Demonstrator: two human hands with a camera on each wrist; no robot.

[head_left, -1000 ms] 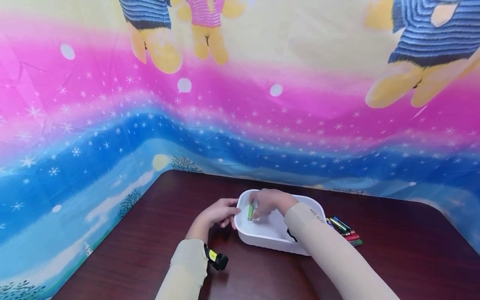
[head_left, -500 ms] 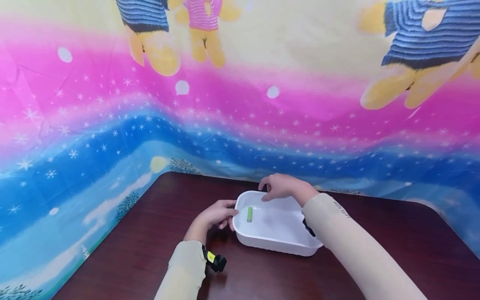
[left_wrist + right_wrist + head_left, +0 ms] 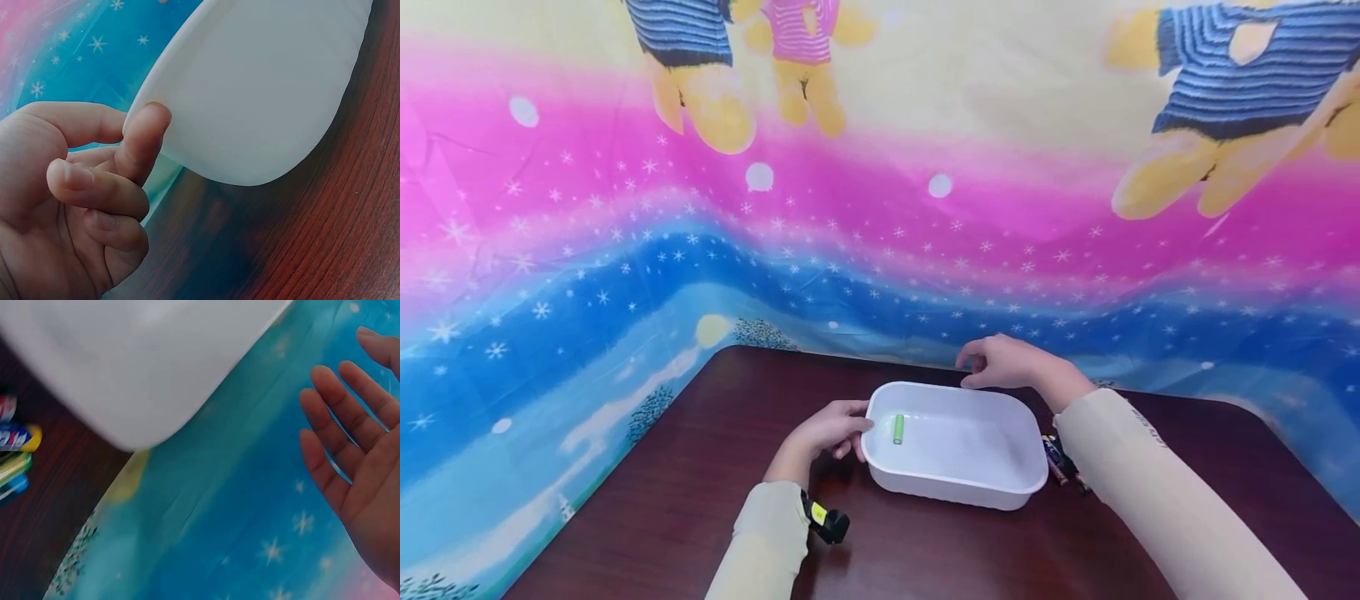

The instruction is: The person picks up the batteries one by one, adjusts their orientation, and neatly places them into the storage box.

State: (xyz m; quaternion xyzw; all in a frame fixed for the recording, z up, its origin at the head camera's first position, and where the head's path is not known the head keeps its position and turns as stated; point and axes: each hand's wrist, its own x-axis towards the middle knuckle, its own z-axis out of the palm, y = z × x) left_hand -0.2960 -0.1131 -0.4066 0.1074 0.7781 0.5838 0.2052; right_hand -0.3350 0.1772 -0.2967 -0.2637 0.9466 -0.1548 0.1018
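A white plastic basin [image 3: 958,492] stands on the table, with one small green battery [image 3: 898,429] lying near its left end. My left hand [image 3: 831,429] holds the basin's left end, the thumb on one side of the rim and the index finger on the other, as the left wrist view shows. Above the far rim hovers my right hand [image 3: 1011,362], holding nothing. Its fingers [image 3: 334,403] are loosely spread in the right wrist view, apart from the basin.
Several batteries [image 3: 1054,460] of different colours lie on the dark wooden table [image 3: 910,550], just right of the basin and partly hidden by the right sleeve [image 3: 1150,475]. A printed cloth [image 3: 880,275] hangs behind the table's far edge.
My right hand has let go of the green battery inside the basin, then lifted out and moved right past the far rim. The left hand keeps its place on the basin.
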